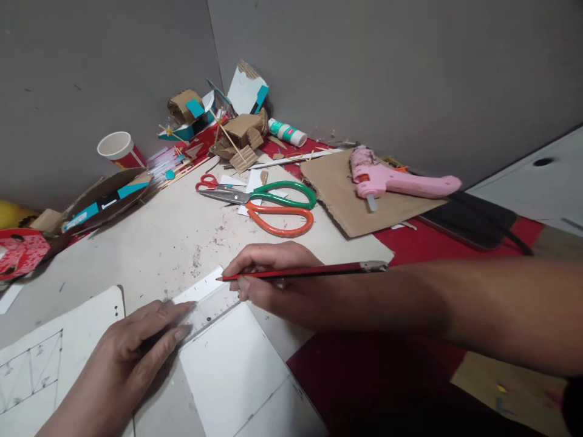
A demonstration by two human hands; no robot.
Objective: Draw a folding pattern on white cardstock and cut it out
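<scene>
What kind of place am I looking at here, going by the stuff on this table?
Probably a home craft or model-making corner. A pink hot glue gun lies on a brown cardboard sheet, green- and orange-handled scissors sit mid-table, and the right hand holds a red pencil at a clear plastic ruler.

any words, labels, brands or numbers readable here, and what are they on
No text can be read.
Glue bottle: label print too blurred.
Red paper cup: pattern only, no legible words.
Red packet: white marks, unreadable.
Clear ruler under the left hand: markings too small.
Pencil in the right hand: no legible print.
Paper sheet: drawn lines only.
</scene>
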